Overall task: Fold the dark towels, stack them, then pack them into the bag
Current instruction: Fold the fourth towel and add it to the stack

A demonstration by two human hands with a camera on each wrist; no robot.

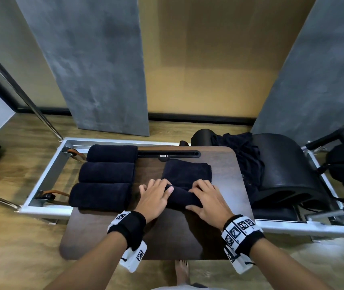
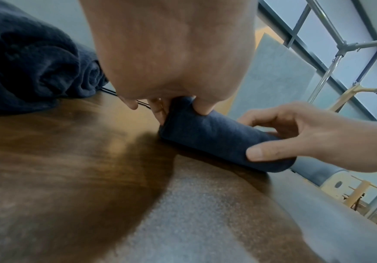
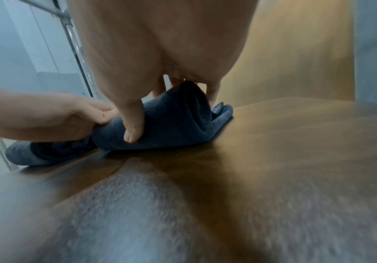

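Observation:
A dark towel [image 1: 187, 172] lies mid-table, its near end rolled into a tight roll [image 1: 180, 196] and its far part flat. My left hand [image 1: 156, 195] grips the roll's left end, thumb on the near side and fingers curled over the far side. My right hand [image 1: 206, 197] grips the right end the same way. The left wrist view shows the roll [image 2: 216, 140] between my left hand [image 2: 178, 105] and right hand [image 2: 295, 135]. In the right wrist view the towel [image 3: 176, 124] sits under my right hand [image 3: 173, 99]. Three rolled dark towels [image 1: 107, 172] lie side by side at the left.
The brown wooden table [image 1: 167, 237] stands over a metal frame [image 1: 47, 176]. A black curved barrel [image 1: 288, 168] with a dark cloth [image 1: 242, 155] draped on it stands at the right. A bare foot [image 1: 181, 271] shows below the table's near edge.

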